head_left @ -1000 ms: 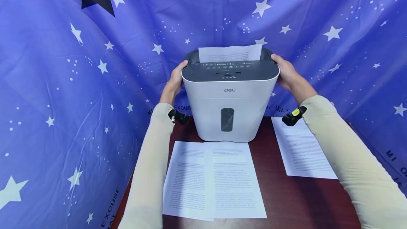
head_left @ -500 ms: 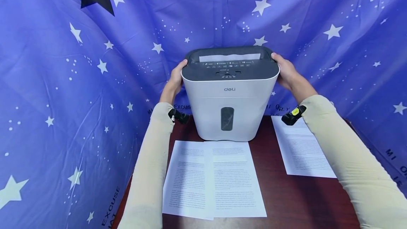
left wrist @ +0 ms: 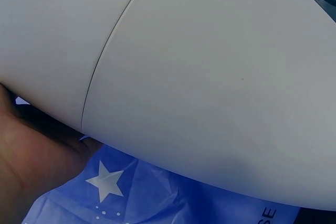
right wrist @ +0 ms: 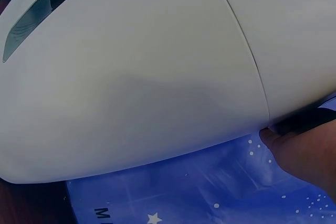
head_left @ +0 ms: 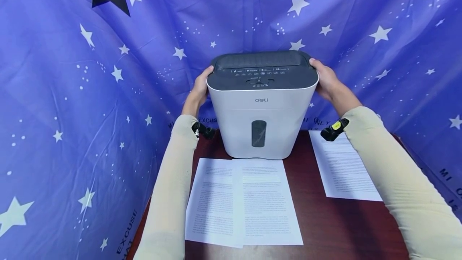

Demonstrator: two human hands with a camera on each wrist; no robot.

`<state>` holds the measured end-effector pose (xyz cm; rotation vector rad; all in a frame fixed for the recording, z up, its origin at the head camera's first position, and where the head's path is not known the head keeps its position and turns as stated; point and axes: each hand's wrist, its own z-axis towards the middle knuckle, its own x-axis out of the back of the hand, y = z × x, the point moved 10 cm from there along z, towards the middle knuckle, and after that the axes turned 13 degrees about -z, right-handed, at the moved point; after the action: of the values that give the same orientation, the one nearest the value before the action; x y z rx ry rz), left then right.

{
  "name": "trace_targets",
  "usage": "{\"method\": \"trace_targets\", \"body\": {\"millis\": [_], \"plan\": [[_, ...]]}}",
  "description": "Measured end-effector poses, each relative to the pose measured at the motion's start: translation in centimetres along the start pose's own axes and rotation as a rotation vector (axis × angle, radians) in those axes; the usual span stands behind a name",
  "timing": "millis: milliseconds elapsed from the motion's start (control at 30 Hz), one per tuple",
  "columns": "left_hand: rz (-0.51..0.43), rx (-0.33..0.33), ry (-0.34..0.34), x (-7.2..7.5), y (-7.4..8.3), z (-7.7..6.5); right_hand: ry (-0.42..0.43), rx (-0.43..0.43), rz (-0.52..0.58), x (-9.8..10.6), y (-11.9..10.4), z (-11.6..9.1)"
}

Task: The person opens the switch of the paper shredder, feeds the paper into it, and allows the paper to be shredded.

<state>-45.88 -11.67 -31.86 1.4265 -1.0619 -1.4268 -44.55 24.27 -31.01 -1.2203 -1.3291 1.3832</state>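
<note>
A white paper shredder (head_left: 234, 123) with a dark grey top stands upright at the far side of the table, "deli" printed on its front. My left hand (head_left: 199, 87) grips its left upper edge, thumb at the rim. On the opposite side my right hand (head_left: 327, 83) holds the right upper edge the same way, thumb on the grey top. Most fingers are hidden behind the body. No paper shows above the feed slot. In the left wrist view the white shell (left wrist: 210, 87) fills most of the picture, with part of the left hand (left wrist: 42, 156) beneath it.
Two overlapping printed sheets (head_left: 265, 208) lie in front of the shredder. Another printed sheet (head_left: 348, 167) lies to the right, partly under the right forearm. A dark red table (head_left: 325, 228) bears everything, with a blue starry curtain (head_left: 108, 131) close behind and at both sides.
The paper sheet standing in the shredder's slot has sunk down into it and is now out of sight. Both hands have kept their hold on the shredder's sides.
</note>
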Motion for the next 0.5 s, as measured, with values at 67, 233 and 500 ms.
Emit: {"method": "trace_targets", "body": {"millis": [67,233,500], "plan": [[-0.002,-0.006,-0.004,-0.09,0.07,0.06,0.002,-0.001,0.01,0.12,-0.05,-0.03],[-0.009,-0.009,-0.008,-0.22,0.1,0.24,0.005,-0.004,0.011,0.28,-0.05,-0.05],[-0.012,0.009,-0.002,-0.02,-0.13,0.43,-0.002,0.011,-0.009,0.21,-0.1,0.21]]}}
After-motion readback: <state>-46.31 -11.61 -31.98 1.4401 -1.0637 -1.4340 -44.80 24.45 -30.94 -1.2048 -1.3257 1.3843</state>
